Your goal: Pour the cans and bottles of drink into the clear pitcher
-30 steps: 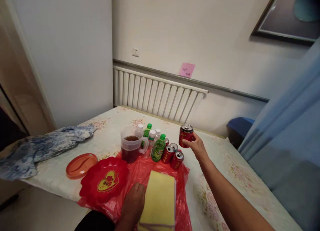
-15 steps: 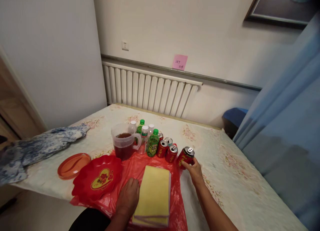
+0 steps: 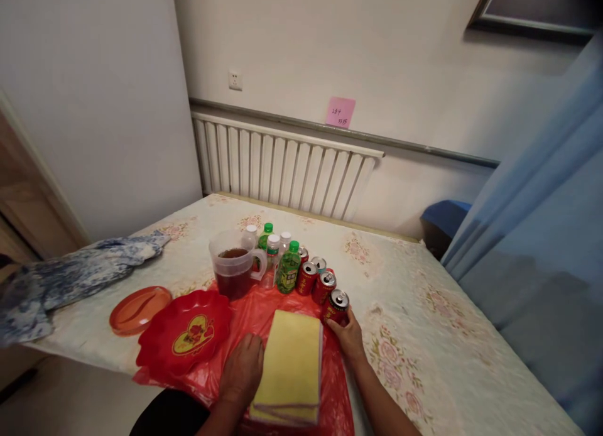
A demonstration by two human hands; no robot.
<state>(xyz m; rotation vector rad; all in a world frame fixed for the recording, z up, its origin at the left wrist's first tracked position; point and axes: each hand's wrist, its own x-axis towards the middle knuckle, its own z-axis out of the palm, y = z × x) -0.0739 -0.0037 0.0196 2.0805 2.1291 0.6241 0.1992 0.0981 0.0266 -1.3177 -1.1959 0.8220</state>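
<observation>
My right hand [image 3: 349,336] is wrapped round a red drink can [image 3: 336,307] with a dark top, at the near end of a group of cans. Just behind it stand another red can [image 3: 325,287] and a third red can [image 3: 307,279]. My left hand [image 3: 244,367] is closed in a loose fist, resting on a red plastic sheet [image 3: 247,310] by the left edge of a folded yellow cloth [image 3: 291,359]. Nothing shows in that fist. A green bottle [image 3: 288,269] stands left of the cans.
A clear jug [image 3: 233,269] of dark liquid stands beside several bottles. Left of it lie a red scalloped tray [image 3: 164,342] and an orange lid [image 3: 140,311]. Crumpled blue-white fabric [image 3: 89,272] covers the table's left end. A blue curtain [image 3: 532,235] hangs at right.
My right hand has brought the can left and down, from apart on the right to close beside the other cans. My left hand has stayed in place.
</observation>
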